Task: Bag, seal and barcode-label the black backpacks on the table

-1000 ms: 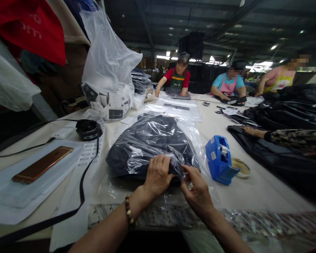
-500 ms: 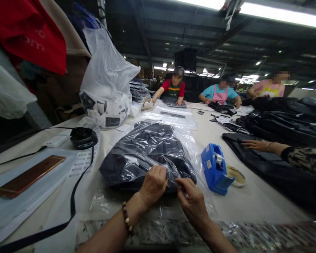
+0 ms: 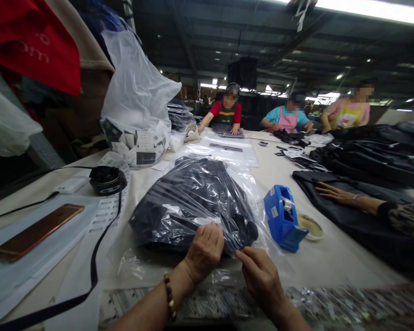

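Observation:
In front of me a dark folded fabric item, perhaps a bag or garment, lies inside a clear plastic bag (image 3: 193,193) on the table. My left hand (image 3: 207,248), with a bead bracelet at its wrist, is closed on the plastic near the front of the package. To its right, my right hand (image 3: 260,273) pinches the same plastic at the front right corner, thumb against fingers. The film stretches in creases between the hands. A blue tape dispenser (image 3: 283,218) stands just right of the package.
At left lie a phone (image 3: 36,232), a roll of black strap (image 3: 107,179) and label sheets (image 3: 105,216). A plastic sack of tags (image 3: 138,115) stands behind. A tape roll (image 3: 312,227) sits by the dispenser. At right, a co-worker's hand (image 3: 338,193) rests on black fabric; several people work beyond.
My right hand has moved down and slightly right, drawing the plastic along. My left hand has shifted slightly down and right. The co-worker's hand at right has spread its fingers.

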Action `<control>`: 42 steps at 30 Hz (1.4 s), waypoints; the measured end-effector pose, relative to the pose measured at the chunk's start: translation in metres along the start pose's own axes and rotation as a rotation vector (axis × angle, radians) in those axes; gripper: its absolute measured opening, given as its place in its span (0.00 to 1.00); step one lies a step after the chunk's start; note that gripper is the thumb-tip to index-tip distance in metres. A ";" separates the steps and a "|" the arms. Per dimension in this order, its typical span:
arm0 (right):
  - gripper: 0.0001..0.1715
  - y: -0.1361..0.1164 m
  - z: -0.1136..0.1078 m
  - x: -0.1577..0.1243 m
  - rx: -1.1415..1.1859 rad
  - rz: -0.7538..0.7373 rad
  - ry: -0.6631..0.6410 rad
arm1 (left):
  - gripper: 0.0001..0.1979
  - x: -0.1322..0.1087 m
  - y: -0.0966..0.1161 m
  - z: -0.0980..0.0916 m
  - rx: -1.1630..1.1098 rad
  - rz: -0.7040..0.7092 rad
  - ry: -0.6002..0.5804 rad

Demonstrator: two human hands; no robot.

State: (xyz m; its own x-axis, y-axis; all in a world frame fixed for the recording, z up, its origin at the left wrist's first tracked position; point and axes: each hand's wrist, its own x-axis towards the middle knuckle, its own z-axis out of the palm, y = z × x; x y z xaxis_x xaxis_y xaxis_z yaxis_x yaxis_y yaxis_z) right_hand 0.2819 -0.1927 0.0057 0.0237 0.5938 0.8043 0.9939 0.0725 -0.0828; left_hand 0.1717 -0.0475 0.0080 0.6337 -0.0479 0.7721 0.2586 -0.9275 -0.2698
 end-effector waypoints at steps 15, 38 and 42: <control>0.14 0.005 0.000 -0.015 -0.018 -0.052 -0.102 | 0.12 -0.017 -0.026 -0.031 -0.236 0.195 -0.021; 0.18 -0.031 -0.005 -0.026 -0.013 0.051 -0.291 | 0.06 -0.019 -0.031 -0.024 -0.349 0.266 -0.066; 0.19 -0.032 0.007 -0.029 -0.038 0.009 -0.243 | 0.05 -0.020 -0.032 -0.026 -0.380 0.240 -0.070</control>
State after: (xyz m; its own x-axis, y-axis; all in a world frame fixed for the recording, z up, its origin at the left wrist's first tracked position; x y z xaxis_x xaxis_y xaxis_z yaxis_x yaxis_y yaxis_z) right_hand 0.2489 -0.2068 -0.0189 0.0108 0.7698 0.6382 0.9973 0.0384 -0.0632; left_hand 0.1324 -0.0265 0.0162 0.6940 -0.2655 0.6693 -0.1792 -0.9640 -0.1966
